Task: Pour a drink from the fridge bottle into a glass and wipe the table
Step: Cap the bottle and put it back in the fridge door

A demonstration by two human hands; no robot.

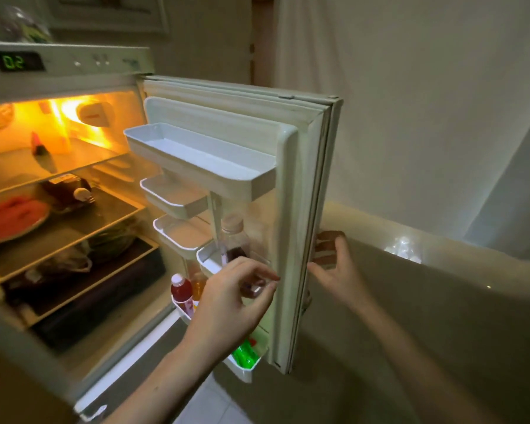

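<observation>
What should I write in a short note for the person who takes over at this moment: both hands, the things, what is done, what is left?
Left hand: fingers loosely curled, holding nothing, reaching toward the clear bottle with dark drink in the door shelf.
Right hand: fingers curled round the outer edge of the open fridge door.
Also in the door: a red bottle lower down, a green item in the bottom shelf.
Done: fridge opened.
Left: take a bottle, pour into a glass, wipe the table; neither glass nor table is in view.
</observation>
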